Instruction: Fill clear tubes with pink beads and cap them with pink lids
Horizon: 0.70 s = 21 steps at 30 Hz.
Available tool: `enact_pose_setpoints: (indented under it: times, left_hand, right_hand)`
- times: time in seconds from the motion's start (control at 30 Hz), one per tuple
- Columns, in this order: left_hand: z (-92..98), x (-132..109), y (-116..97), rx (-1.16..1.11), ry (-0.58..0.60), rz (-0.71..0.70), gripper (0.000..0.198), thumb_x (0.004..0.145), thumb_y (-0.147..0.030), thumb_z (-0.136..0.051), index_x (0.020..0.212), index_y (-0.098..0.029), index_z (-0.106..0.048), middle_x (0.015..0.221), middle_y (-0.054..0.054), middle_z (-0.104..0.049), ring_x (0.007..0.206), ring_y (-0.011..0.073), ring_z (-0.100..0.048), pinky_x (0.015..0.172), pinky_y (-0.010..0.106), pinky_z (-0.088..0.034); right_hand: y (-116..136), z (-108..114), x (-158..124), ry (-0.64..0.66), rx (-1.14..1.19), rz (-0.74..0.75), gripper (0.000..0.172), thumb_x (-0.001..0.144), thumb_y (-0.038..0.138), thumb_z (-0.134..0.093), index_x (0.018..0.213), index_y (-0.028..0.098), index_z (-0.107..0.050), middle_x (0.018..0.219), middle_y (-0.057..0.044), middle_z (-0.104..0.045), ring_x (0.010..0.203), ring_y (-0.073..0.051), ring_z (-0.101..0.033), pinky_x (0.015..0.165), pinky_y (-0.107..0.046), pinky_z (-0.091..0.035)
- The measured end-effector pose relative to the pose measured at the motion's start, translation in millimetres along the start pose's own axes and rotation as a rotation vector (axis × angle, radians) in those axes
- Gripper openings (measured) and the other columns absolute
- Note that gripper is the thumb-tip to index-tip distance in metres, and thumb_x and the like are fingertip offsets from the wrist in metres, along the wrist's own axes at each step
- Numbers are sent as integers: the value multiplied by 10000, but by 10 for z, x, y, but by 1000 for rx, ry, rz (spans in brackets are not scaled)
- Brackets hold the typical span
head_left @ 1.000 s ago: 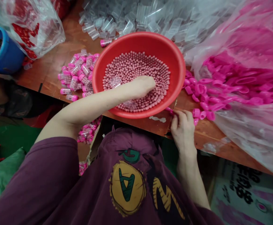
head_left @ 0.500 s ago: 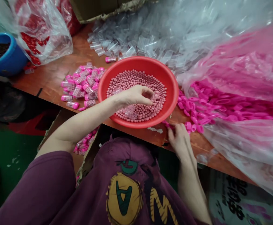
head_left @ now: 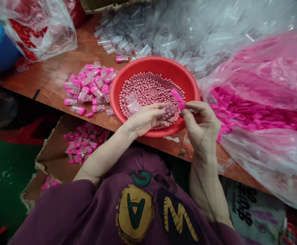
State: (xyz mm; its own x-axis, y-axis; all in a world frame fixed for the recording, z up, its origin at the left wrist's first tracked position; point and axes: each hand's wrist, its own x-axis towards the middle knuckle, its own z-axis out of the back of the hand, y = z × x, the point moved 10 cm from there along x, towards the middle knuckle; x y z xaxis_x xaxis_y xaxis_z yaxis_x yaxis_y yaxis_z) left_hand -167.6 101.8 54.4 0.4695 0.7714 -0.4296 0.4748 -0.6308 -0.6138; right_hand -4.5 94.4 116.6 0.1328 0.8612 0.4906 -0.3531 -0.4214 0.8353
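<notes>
Over the front of a red bowl (head_left: pixel 193 80), my left hand (head_left: pixel 147 119) is closed on a small clear tube (head_left: pixel 168 111) filled with pink beads. My right hand (head_left: pixel 202 124) pinches a bright pink plastic cap (head_left: pixel 177 98) with a flap standing up, close to the tube's open end. Whether cap and tube touch I cannot tell. Loose pink beads (head_left: pixel 148 85) fill much of the bowl, and clear empty tubes (head_left: pixel 133 103) lie on them at the left.
Capped bead-filled tubes (head_left: pixel 89 85) are piled left of the bowl; more sit in a cardboard box (head_left: pixel 59 153) below. Clear tubes (head_left: pixel 161 41) heap behind it. Pink caps (head_left: pixel 252 112) spill from a bag at right. A blue bucket (head_left: pixel 0 51) stands far left.
My left hand has come out of the beads toward me with a filled tube. My right hand has risen from the table edge to the tube, bringing a pink cap.
</notes>
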Motion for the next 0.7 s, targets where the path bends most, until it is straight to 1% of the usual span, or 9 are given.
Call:
enact_pose_setpoints:
  times: [0.07, 0.13, 0.2, 0.37, 0.5, 0.63, 0.7]
  left_hand:
    - [17, 10, -18, -21, -18, -11, 238, 1019, -53, -614, 1199, -112, -759, 952, 82, -836, 767, 134, -770, 778, 256, -618]
    - [39, 19, -22, -10, -30, -5, 242, 1019, -42, -598, 1186, -113, -758, 897, 57, -816, 716, 116, -739, 751, 241, -597]
    - [59, 27, -26, -3, -32, -13, 231, 1014, -45, -606, 1172, -118, -758, 890, 46, -807, 702, 104, -716, 733, 229, -573]
    - [70, 40, 4, -10, 9, -40, 182, 995, -100, -678, 1145, -133, -775, 946, 61, -807, 796, 131, -736, 740, 240, -547]
    - [78, 43, 23, -18, 18, -53, 207, 1007, -120, -687, 1193, -135, -775, 988, 64, -813, 830, 132, -731, 766, 246, -542]
    - [107, 37, 2, -8, -15, -91, 222, 1021, -124, -667, 1221, -138, -762, 990, 58, -807, 859, 130, -716, 804, 253, -543]
    - [121, 35, 2, 5, -34, -97, 212, 1018, -143, -681, 1214, -153, -761, 1032, 59, -813, 884, 133, -720, 810, 257, -546]
  right_hand:
    - [66, -162, 6, 43, -7, 30, 154, 982, 226, -782, 1115, 279, -839, 1106, -31, -816, 917, -174, -762, 847, -352, -639]
    - [47, -216, 9, 69, -13, 42, 163, 988, 219, -782, 1124, 283, -845, 1128, -39, -818, 991, -195, -781, 882, -373, -645]
    - [7, -211, 21, 85, -37, 49, 168, 997, 224, -786, 1140, 290, -847, 1156, -48, -818, 1055, -223, -796, 937, -413, -656]
    - [8, -145, 58, 77, -87, 41, 133, 1031, 254, -759, 1136, 292, -832, 1160, -56, -814, 1041, -246, -810, 987, -488, -679]
    - [85, -162, 53, 100, -128, 26, 130, 1018, 255, -757, 1117, 279, -837, 1144, -58, -831, 1086, -252, -815, 1009, -487, -686]
    - [146, -149, 45, 93, -191, 27, 137, 1015, 261, -742, 1108, 282, -839, 1144, -59, -841, 1087, -247, -814, 998, -476, -693]
    - [169, -165, 41, 104, -220, 34, 144, 1015, 253, -735, 1112, 285, -836, 1146, -57, -842, 1088, -244, -814, 988, -467, -694]
